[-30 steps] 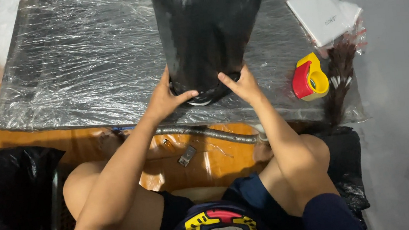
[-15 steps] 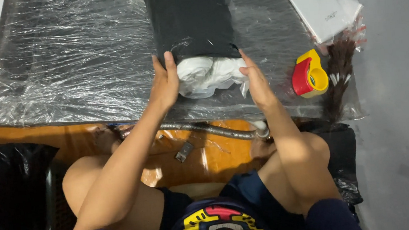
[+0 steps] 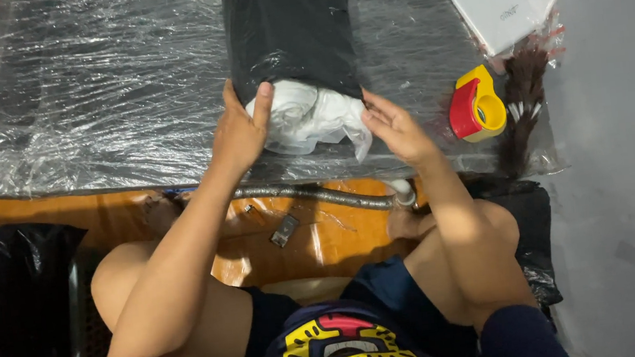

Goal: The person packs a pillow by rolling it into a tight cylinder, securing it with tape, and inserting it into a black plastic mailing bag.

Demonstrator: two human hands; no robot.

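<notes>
Seen from above, seated at a low board wrapped in clear plastic film (image 3: 95,91). On the film, a black plastic bag (image 3: 289,28) lying flat, open end toward the body, with a white bundle in clear wrap (image 3: 308,118) sticking out of the mouth. Left hand (image 3: 241,131) resting on the left side of the white bundle, thumb raised over its top, fingers spread and pressing, not closed around anything. Right hand (image 3: 397,129) just at the right edge of the bundle, palm turned inward, fingers open and loosely curved, touching the wrap at the fingertips or very near; exact contact hard to tell.

To the right, near the board edge, a red and yellow tape dispenser (image 3: 477,105), beside a dark brush (image 3: 522,107). Farther up, a white flat box (image 3: 492,4). Under the board edge, a grey flexible hose (image 3: 311,194) on the orange floor. At the left, another black bag (image 3: 15,304).
</notes>
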